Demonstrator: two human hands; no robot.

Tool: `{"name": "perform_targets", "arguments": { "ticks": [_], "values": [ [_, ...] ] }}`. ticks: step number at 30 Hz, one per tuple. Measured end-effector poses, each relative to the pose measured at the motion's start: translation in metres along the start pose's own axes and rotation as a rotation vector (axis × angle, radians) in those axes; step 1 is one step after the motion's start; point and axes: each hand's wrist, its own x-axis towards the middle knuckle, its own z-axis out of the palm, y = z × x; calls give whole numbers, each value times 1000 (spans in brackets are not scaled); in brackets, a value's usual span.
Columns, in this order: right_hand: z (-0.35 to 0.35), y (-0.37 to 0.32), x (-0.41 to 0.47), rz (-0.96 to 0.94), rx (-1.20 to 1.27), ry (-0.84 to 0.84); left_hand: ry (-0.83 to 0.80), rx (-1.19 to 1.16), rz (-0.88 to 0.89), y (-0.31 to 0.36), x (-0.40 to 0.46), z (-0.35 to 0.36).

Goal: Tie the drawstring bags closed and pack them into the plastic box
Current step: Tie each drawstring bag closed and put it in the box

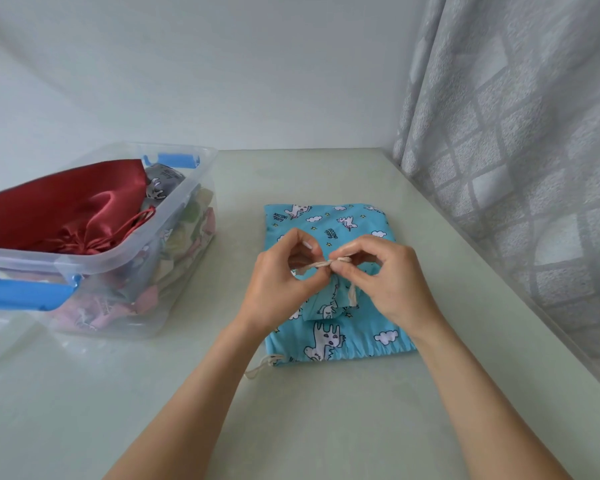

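A small blue unicorn-print drawstring bag [321, 303] is held up in the middle of the view, its neck gathered. My left hand [284, 285] and my right hand [381, 275] both pinch its cream drawstring [321, 265] just above the neck; one cord end hangs down below my right fingers. Under it a larger blue unicorn-print bag [347, 220] lies flat on the table, its cord trailing at the near left corner. The clear plastic box [174, 202] with blue clips stands at the left, holding a red satin bag [66, 206] on top of several other bags.
A pale green table [326, 427] runs under everything, with white walls behind. A grey patterned curtain [516, 150] hangs along the table's right edge. A clear lid [4, 337] lies at the far left beside the box.
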Motion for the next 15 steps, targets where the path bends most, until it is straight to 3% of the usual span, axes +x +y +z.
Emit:
{"name": "perform_targets", "arguments": {
  "ticks": [6,10,15],
  "values": [
    [10,0,-3,-222,-246,152,-56,-69,-31,3,0,-3],
    [3,1,-2,-274,-138,147,-103,-281,-118,7,1,-10],
    [-2,5,-2,-263,-84,105,-171,-260,-142,7,3,-9]
  ]
}}
